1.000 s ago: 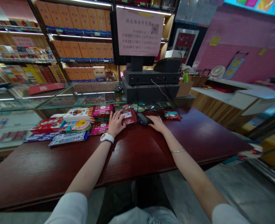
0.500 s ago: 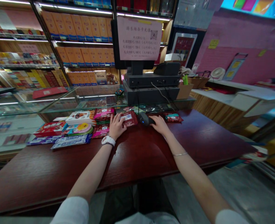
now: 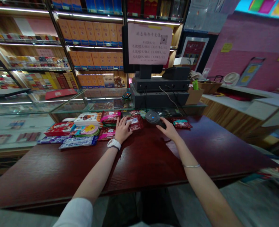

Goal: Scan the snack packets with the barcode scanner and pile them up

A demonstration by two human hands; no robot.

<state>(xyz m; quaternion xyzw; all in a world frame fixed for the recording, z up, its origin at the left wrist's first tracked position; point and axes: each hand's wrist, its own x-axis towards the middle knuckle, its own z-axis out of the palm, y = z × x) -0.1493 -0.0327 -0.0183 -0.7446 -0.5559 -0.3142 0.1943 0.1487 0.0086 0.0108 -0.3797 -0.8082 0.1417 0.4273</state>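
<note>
My left hand (image 3: 122,130), wearing a white watch, rests on the table with thumb and fingers on the left side of a dark red snack packet (image 3: 135,123). A white barcode label faces up on that packet. My right hand (image 3: 168,128) is wrapped around the handle of a black barcode scanner (image 3: 153,117). The scanner's head, with a small blue light, is just right of the packet. Left of my left hand are pink snack packets (image 3: 110,116), partly stacked. Beyond my right hand lies another dark red packet (image 3: 182,123) with a teal patch.
Red boxes (image 3: 59,128), a white box (image 3: 88,118) and blue-and-white wrapped bars (image 3: 78,142) lie on the left of the dark red table (image 3: 149,164). A cash register (image 3: 160,91) with a paper sign (image 3: 150,44) stands behind, on a glass case (image 3: 69,105).
My right hand has lifted and tilted the scanner, so more of its round head shows. My left hand stays at the packet. The whole view has shifted slightly.
</note>
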